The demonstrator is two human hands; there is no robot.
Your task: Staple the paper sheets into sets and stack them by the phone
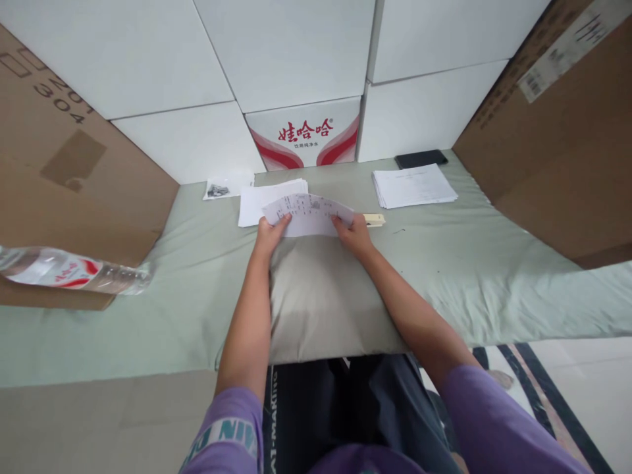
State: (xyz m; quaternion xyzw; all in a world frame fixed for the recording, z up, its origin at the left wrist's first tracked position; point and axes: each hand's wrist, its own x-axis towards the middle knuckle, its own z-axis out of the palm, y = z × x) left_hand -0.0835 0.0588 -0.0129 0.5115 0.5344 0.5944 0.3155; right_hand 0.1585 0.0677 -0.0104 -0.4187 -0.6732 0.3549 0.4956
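Paper (pixel 310 220) between 2 hands (pixel 270 233) (pixel 355 233)

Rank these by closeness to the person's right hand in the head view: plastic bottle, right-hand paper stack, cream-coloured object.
Starting from the right hand:
1. Cream-coloured object: just beside it, to its right.
2. Right-hand paper stack: farther back, on the right.
3. Plastic bottle: far over on the left.

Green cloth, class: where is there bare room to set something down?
Mostly bare cloth lies between the right paper stack, right forearm and front edge, and between bottle and left forearm. Crowded: around the held paper, left hand, right hand, left paper stack and cream object.
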